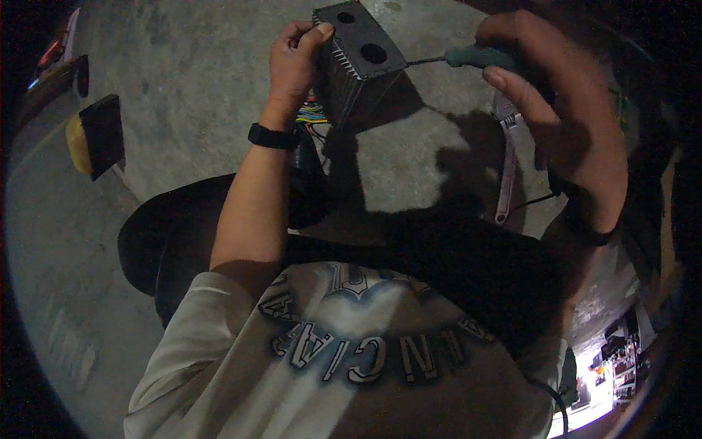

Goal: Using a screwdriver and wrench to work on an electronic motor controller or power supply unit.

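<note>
My left hand (291, 66), fingers closed, grips the left edge of a finned metal block (358, 80), which looks like a heatsink. Its dark top plate has two round holes, and a row of thin fins runs down the side. My right hand (545, 88) is wrapped around the green handle of a screwdriver (468, 57). The screwdriver's shaft points left and its tip meets the right corner of the plate; whether it is seated in a screw is too small to tell. Part of the handle is hidden in my right palm.
An adjustable wrench (506, 168) lies on the concrete floor (197, 66) below my right hand. Coloured wires (313, 111) show beneath the block. A yellow and black block (95, 139) stands at the left. A black cable (534, 200) runs near the wrench.
</note>
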The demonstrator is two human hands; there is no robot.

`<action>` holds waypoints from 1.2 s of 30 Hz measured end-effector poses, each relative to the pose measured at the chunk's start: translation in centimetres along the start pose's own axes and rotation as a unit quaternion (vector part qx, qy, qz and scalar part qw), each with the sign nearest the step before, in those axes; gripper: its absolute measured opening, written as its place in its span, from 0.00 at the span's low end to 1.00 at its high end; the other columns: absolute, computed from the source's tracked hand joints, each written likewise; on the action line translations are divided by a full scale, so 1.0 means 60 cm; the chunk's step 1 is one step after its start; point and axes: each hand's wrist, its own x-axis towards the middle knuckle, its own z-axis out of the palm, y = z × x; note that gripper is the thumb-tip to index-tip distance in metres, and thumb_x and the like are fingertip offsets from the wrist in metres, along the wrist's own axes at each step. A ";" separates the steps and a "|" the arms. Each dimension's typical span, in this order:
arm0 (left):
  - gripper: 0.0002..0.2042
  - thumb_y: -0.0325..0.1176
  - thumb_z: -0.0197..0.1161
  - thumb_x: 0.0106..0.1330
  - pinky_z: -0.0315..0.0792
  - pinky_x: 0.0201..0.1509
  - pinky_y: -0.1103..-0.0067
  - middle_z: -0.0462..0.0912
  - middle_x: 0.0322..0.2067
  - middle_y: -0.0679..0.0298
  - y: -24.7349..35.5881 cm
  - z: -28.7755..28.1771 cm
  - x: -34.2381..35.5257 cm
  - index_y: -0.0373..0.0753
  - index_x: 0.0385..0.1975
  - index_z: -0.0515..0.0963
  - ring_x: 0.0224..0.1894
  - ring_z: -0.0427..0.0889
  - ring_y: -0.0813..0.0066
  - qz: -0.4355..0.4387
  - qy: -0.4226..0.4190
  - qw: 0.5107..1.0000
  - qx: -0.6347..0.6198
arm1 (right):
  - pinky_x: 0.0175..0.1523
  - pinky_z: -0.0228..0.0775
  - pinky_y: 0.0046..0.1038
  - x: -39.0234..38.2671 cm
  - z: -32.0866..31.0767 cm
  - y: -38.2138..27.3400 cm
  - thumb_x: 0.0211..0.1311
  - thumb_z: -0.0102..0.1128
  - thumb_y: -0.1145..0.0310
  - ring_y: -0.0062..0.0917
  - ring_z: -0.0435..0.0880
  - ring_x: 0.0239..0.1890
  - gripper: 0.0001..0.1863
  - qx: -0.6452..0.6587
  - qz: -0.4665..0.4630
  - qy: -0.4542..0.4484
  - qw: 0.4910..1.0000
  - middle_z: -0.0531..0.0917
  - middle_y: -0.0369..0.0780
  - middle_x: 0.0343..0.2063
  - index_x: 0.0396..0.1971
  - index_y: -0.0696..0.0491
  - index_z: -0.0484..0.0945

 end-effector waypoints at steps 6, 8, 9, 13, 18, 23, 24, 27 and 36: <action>0.13 0.41 0.70 0.62 0.67 0.37 0.83 0.80 0.29 0.71 -0.010 -0.017 0.009 0.37 0.35 0.81 0.32 0.74 0.84 0.013 0.016 0.999 0.044 | 0.40 0.71 0.36 0.043 -0.037 -0.065 0.60 0.65 0.68 0.36 0.84 0.34 0.14 0.093 0.186 -0.047 0.977 0.80 0.49 0.28 0.39 0.60 0.75; 0.14 0.41 0.70 0.61 0.68 0.37 0.83 0.80 0.29 0.71 -0.009 -0.019 0.010 0.37 0.35 0.81 0.32 0.75 0.83 0.024 0.020 0.998 0.056 | 0.40 0.71 0.37 0.049 -0.034 -0.074 0.60 0.65 0.68 0.38 0.84 0.34 0.14 0.177 0.290 -0.067 0.938 0.80 0.50 0.27 0.39 0.60 0.75; 0.16 0.43 0.71 0.60 0.69 0.38 0.82 0.80 0.29 0.70 -0.010 -0.019 0.009 0.36 0.36 0.81 0.32 0.75 0.82 0.016 0.022 0.998 0.051 | 0.39 0.72 0.37 0.047 -0.025 -0.079 0.61 0.65 0.68 0.39 0.85 0.33 0.13 0.059 0.231 -0.066 0.969 0.80 0.50 0.26 0.39 0.60 0.75; 0.22 0.46 0.74 0.56 0.72 0.38 0.80 0.81 0.28 0.68 0.023 0.021 -0.009 0.33 0.38 0.81 0.32 0.78 0.79 0.026 0.023 0.984 0.175 | 0.37 0.72 0.36 0.043 -0.010 -0.047 0.62 0.64 0.68 0.39 0.84 0.29 0.12 -0.112 0.121 -0.072 0.984 0.80 0.50 0.24 0.38 0.60 0.75; 0.24 0.49 0.76 0.54 0.74 0.36 0.78 0.83 0.27 0.64 0.006 0.054 -0.011 0.33 0.39 0.81 0.30 0.80 0.77 0.036 0.016 0.983 0.178 | 0.37 0.73 0.37 0.056 -0.024 -0.097 0.63 0.64 0.68 0.38 0.85 0.30 0.12 -0.050 0.220 -0.110 0.968 0.82 0.52 0.28 0.39 0.59 0.76; 0.22 0.47 0.75 0.56 0.73 0.34 0.79 0.84 0.28 0.63 0.012 0.037 -0.013 0.33 0.38 0.81 0.29 0.80 0.78 0.014 0.038 0.990 0.135 | 0.48 0.72 0.24 -0.017 0.021 0.003 0.66 0.64 0.70 0.22 0.82 0.42 0.12 0.065 0.194 0.020 0.979 0.84 0.38 0.41 0.48 0.55 0.79; 0.20 0.45 0.74 0.58 0.73 0.34 0.80 0.84 0.28 0.64 0.011 0.036 -0.011 0.34 0.38 0.81 0.29 0.80 0.80 0.028 0.029 0.990 0.134 | 0.46 0.71 0.22 -0.026 0.019 0.008 0.68 0.63 0.68 0.19 0.81 0.41 0.12 0.119 0.236 0.060 0.963 0.84 0.37 0.40 0.48 0.55 0.80; 0.16 0.41 0.71 0.60 0.71 0.34 0.81 0.83 0.29 0.66 0.021 0.044 -0.017 0.35 0.37 0.80 0.30 0.78 0.82 0.049 0.026 0.989 0.136 | 0.44 0.72 0.19 -0.040 0.022 0.066 0.71 0.60 0.65 0.17 0.81 0.38 0.14 0.219 0.259 0.139 0.930 0.83 0.37 0.40 0.51 0.54 0.80; 0.14 0.39 0.70 0.61 0.66 0.36 0.83 0.75 0.27 0.72 -0.002 0.065 -0.015 0.36 0.37 0.78 0.31 0.71 0.84 0.025 0.033 0.994 0.096 | 0.46 0.80 0.30 0.037 0.173 0.155 0.73 0.57 0.64 0.32 0.88 0.41 0.19 0.508 0.309 0.156 0.789 0.84 0.45 0.39 0.58 0.56 0.74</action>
